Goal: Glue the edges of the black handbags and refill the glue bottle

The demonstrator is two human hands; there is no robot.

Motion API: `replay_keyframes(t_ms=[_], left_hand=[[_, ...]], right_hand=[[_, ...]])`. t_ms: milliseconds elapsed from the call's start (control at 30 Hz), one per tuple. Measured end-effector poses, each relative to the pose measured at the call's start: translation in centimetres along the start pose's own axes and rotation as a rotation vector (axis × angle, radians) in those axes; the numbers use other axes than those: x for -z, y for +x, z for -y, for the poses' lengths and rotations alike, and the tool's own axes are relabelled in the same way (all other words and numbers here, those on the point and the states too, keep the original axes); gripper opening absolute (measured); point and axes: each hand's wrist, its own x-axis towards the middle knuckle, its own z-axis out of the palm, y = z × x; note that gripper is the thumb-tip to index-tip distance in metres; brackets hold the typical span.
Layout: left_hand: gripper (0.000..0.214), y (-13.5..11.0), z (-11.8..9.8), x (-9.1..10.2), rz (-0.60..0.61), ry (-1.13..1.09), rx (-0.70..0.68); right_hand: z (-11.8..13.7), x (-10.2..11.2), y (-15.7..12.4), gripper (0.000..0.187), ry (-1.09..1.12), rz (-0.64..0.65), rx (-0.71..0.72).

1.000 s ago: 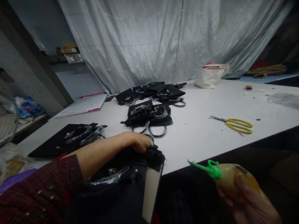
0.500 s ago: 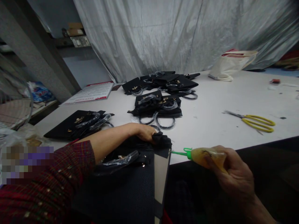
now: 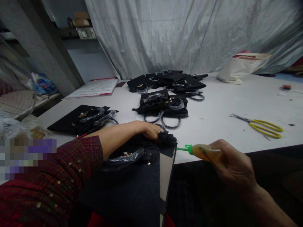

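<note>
A black handbag with plastic-wrapped handles lies close to me, its beige inner side panel showing along the right edge. My left hand reaches across the bag and is closed on the bunched black fabric at its upper corner; the fingertips are partly hidden. My right hand is wrapped round a soft squeeze bottle of amber glue-like liquid. Its thin green nozzle points left, with the tip at the bag's right edge near that corner.
More black handbags lie on the white table: one at left, some in the middle, a pile behind. Yellow-handled scissors rest at right. A cream cloth bag and a printed sheet are farther back.
The view has shifted slightly, so most things sit a little farther right. My right hand still holds the bottle, with the nozzle tip near the bag's upper edge. The left hand keeps its grip.
</note>
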Motion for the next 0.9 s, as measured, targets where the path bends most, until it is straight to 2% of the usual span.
replay_keyframes(t_ms=[400, 467, 567, 733, 900], left_hand=[[0.017, -0.2, -0.1, 0.1, 0.033, 0.021, 0.020], [0.017, -0.1, 0.0, 0.1, 0.032, 0.020, 0.015], [0.015, 0.0, 0.1, 0.1, 0.030, 0.021, 0.009], [0.013, 0.1, 0.1, 0.1, 0.027, 0.020, 0.006], [0.017, 0.0, 0.1, 0.1, 0.028, 0.016, 0.015]], right_hand=[[1.9, 1.2, 1.5, 0.011, -0.002, 0.145, 0.254], [2.2, 1.2, 1.7, 0.011, -0.018, 0.133, 0.284], [2.1, 1.2, 1.8, 0.009, -0.054, 0.108, 0.278], [2.2, 1.5, 2.3, 0.010, 0.023, 0.184, 0.291], [2.1, 1.5, 2.0, 0.007, -0.002, 0.163, 0.241]])
